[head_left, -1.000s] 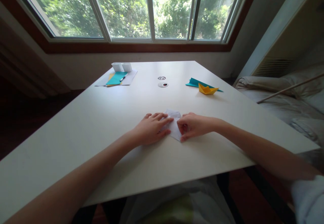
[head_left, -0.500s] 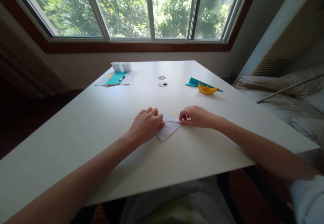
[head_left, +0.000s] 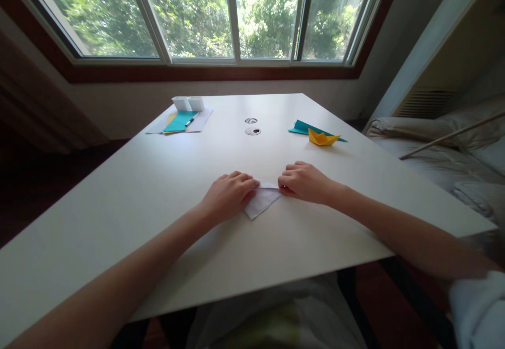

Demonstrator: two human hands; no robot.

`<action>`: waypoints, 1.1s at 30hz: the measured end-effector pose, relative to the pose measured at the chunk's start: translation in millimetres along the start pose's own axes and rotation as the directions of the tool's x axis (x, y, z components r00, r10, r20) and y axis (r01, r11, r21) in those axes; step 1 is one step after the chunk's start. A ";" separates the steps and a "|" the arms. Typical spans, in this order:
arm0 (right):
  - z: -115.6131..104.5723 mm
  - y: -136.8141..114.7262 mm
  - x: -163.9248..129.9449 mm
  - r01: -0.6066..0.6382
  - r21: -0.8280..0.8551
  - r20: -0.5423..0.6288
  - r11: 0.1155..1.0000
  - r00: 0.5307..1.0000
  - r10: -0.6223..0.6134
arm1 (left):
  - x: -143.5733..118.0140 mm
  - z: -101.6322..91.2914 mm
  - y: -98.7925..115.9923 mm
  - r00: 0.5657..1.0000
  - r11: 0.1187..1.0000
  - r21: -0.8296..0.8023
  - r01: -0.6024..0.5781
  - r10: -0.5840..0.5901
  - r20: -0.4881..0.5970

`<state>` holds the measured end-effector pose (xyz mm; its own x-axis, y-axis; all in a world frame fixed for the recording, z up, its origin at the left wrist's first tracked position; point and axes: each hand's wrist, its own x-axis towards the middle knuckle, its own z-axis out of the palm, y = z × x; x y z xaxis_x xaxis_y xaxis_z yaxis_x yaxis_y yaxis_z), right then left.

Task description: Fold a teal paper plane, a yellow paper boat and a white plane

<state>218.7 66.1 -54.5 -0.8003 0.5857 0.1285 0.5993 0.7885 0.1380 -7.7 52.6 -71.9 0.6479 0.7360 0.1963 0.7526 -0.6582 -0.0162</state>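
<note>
A small folded sheet of white paper (head_left: 262,202) lies on the white table between my two hands, one pointed corner toward me. My left hand (head_left: 231,193) grips its left side, thumb near the middle and fingers along the upper fold. At the right corner, my right hand (head_left: 302,181) is closed, with thumb and fingers pinching the paper's edge. The upper part of the paper is folded over in a narrow flap. Part of its left side is hidden under my left hand.
Beyond my right hand lie a yellow paper boat (head_left: 322,137) and a teal paper plane (head_left: 302,127). At the far left are teal paper (head_left: 178,121), a pen (head_left: 191,120) and two white paper boxes (head_left: 188,103). Round table inserts (head_left: 253,131) sit mid-table.
The upper flap of the paper lies further over than before. My left fingers have stretched along the fold, and my right fingers have closed more tightly at the right corner.
</note>
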 end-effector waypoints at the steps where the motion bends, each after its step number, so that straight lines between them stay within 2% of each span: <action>1: -0.5 -1.6 -0.1 0.020 -0.035 0.006 0.999 1.000 -0.020 | -0.1 -0.1 0.1 1.000 1.000 0.003 -0.003 0.003 -0.002; 4: -3.7 -5.7 -1.4 0.068 -0.087 0.050 0.994 0.997 -0.064 | -0.5 -1.0 0.9 1.000 1.000 0.020 -0.006 0.006 -0.002; 7: -8.9 -7.4 -4.6 0.072 -0.071 0.100 0.995 0.993 -0.065 | -0.9 -2.4 2.0 1.000 0.999 0.032 -0.003 0.003 0.004; 14: -15.9 -6.0 -9.2 -0.052 -0.079 0.154 0.996 0.986 0.064 | -0.6 -8.9 5.9 1.000 1.000 -0.011 -0.017 0.017 0.003; 17: -13.1 -3.0 -8.1 -0.106 -0.068 0.122 0.992 0.986 0.113 | -0.8 -12.2 7.5 0.996 0.990 -0.104 -0.094 0.094 -0.009; 21: -7.6 6.1 -7.6 -0.126 0.025 0.093 0.992 0.988 0.123 | -2.2 -12.1 7.7 0.971 0.940 -0.246 -0.237 0.240 -0.019; 24: -4.0 13.6 -6.9 -0.099 0.132 0.097 0.986 0.992 0.086 | -2.6 -7.6 5.7 0.952 0.900 -0.318 -0.297 0.306 -0.023; 29: 3.1 22.6 -2.8 -0.044 0.305 0.112 0.951 0.994 0.010 | -0.7 0.4 2.7 0.928 0.837 -0.434 -0.333 0.373 0.006; 33: 6.9 26.9 -1.5 -0.037 0.366 0.124 0.930 0.992 -0.009 | 0.3 3.5 3.7 0.934 0.837 -0.447 -0.315 0.356 0.010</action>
<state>235.9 87.8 -57.8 -0.8020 0.5973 0.0047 0.5795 0.7800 -0.2361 -4.3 50.9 -75.3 0.8747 0.4546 0.1678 0.3739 -0.8534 0.3632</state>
